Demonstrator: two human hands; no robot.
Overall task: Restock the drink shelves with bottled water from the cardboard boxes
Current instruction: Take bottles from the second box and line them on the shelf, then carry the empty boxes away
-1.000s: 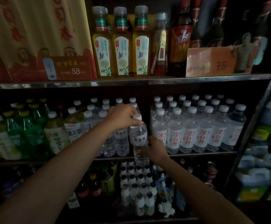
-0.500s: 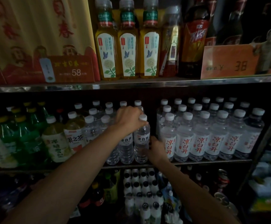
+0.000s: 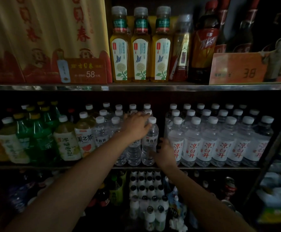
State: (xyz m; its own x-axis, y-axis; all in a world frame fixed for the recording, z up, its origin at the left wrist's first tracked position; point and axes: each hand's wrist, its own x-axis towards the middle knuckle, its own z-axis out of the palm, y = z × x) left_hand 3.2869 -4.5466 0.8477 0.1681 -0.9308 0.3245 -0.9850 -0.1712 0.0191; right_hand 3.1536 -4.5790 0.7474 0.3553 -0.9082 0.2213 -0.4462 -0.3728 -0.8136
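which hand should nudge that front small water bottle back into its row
Probably the left hand: it already rests on the small clear water bottle near its white cap. The right hand sits low beside its base.

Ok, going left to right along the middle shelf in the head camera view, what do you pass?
Green bottles → pale tea bottle → fruit tea bottle → small water bottles → left hand → front water bottle → right hand → red-lettered water bottles.
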